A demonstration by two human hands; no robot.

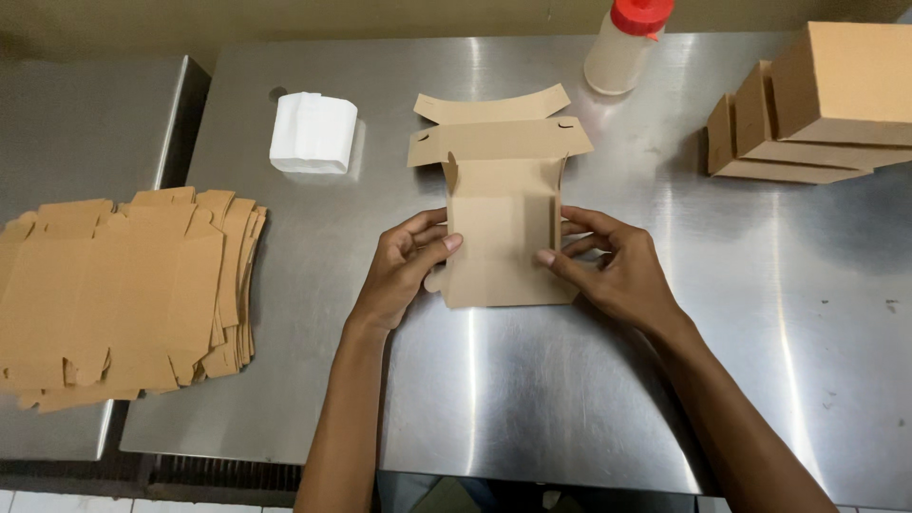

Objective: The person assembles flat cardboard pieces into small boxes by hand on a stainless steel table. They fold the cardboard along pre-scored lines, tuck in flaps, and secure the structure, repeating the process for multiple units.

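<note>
Left hand and right hand pinch side flaps of die-cut kraft box blank; uneven pressure could skew creases, tear 12 o'clock tabs.

Two hands show, the left hand and the right hand, with one flat box blank between them. There is one stack of blanks, its sheets too tightly layered to count, one white napkin pile and one bottle with a red cap. Three made-up boxes stand together on two steel tables.
</note>
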